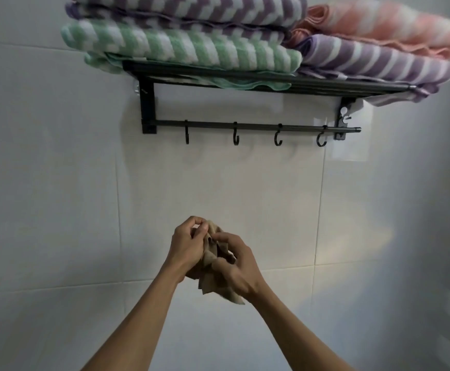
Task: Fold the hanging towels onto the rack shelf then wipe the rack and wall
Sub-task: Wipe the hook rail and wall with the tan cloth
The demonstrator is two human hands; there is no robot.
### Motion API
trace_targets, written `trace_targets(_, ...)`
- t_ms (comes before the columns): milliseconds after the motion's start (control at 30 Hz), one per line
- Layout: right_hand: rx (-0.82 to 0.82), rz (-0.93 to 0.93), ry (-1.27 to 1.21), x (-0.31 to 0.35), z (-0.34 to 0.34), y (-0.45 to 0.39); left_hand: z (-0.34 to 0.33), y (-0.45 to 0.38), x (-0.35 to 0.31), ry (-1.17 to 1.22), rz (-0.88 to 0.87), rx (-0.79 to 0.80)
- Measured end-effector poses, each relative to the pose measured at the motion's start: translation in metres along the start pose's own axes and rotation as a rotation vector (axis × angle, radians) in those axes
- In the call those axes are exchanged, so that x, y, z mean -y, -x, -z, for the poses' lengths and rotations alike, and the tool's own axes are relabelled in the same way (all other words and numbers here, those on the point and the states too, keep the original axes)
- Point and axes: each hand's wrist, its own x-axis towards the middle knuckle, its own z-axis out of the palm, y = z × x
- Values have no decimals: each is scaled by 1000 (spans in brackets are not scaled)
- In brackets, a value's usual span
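head | beige cloth (210, 259) bunched between hands | left hand (185, 246), right hand (238, 267) both gripping it

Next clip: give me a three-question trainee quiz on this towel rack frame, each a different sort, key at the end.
1. True or false: a towel hangs from the hooks.
2. How many hooks hang on the rail?
3. What do both hands grip? A) beige cloth B) green towel C) sponge

Key: 1 false; the folded towels, such as the green towel, lie on the shelf. 2 four. 3 A; the left hand and right hand bunch the beige cloth.
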Motion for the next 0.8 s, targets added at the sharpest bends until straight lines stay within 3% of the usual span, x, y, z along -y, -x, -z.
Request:
trace_targets(133,-84,-103,-62,5,24,12,-17,11,-21,-26,-35,98)
trace_targets(267,-172,-157,40,11,57,30,-41,27,-41,-21,-58,196)
trace_targets(400,-175,-221,76,14,98,57,-69,47,-60,-102,-95,309)
trace_targets(533,-294,-332,78,18,144,100,-102,85,-72,-227,-134,379)
trace_targets(700,-331,-418,319,16,195,168,-151,153,-82,-250,-128,457)
trace_targets(800,-312,-524,604,21,228,212,-183,188,-91,-249,-144,521)
